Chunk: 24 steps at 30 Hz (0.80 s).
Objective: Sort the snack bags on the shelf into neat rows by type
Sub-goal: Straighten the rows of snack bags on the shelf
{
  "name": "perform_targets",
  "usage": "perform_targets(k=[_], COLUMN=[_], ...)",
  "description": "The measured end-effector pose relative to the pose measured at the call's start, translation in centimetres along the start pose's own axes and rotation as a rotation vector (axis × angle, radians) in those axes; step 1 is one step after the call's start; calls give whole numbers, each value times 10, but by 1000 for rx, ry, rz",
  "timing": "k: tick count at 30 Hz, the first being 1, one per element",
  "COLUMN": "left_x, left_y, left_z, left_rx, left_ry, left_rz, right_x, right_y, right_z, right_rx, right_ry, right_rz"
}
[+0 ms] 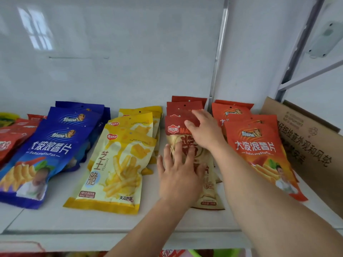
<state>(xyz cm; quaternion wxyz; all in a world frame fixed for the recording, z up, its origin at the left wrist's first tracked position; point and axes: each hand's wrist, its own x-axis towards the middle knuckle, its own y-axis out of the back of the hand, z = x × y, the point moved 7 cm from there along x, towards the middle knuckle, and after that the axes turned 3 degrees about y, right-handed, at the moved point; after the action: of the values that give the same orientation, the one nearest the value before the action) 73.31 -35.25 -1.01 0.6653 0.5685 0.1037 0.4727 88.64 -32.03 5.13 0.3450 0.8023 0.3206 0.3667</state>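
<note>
Snack bags, dark-red-topped cream foil pouches, lie in an overlapping row at centre right of the frame, running back toward the rear wall. Left hand lies flat on the front pouch of that row, fingers straight and spread, pressing rather than gripping. Right hand reaches further back, fingers relaxed over the pouch tops, thumb at a top edge; whether it pinches anything I cannot tell.

Handling, as judged: pouches look light, air-puffed, slick-skinned and crushable, likely to slide over each other. Best hold probably the flat sealed top strip by the hang hole, or flat palms at the sides.

Just right, touching, a row of orange wavy-chip bags. Just left, a row of yellow cheese-stick bags; further left, blue chip bags; red bags at far left edge. All rest on the white shelf board. A brown printed cardboard box leans at far right.
</note>
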Motion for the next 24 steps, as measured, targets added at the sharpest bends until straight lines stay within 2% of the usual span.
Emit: perform_targets(k=[5,11,18,24], left_x=[1,16,26,32], left_y=[-4,-1,-12,-17], left_z=[-2,-2,-10,-14], left_rx=[109,204,139,95], left_ry=[-40,-117,-27,-13], left_rz=[-169,-164,-291,-313], right_x=[17,35,50,54], right_y=[-14,-25,-36,-48], right_z=[-1,4,11,17], right_rx=[-145,-172,-136,-100], right_ry=[36,36,11,-19], right_rz=[-121,-121,-147,-158])
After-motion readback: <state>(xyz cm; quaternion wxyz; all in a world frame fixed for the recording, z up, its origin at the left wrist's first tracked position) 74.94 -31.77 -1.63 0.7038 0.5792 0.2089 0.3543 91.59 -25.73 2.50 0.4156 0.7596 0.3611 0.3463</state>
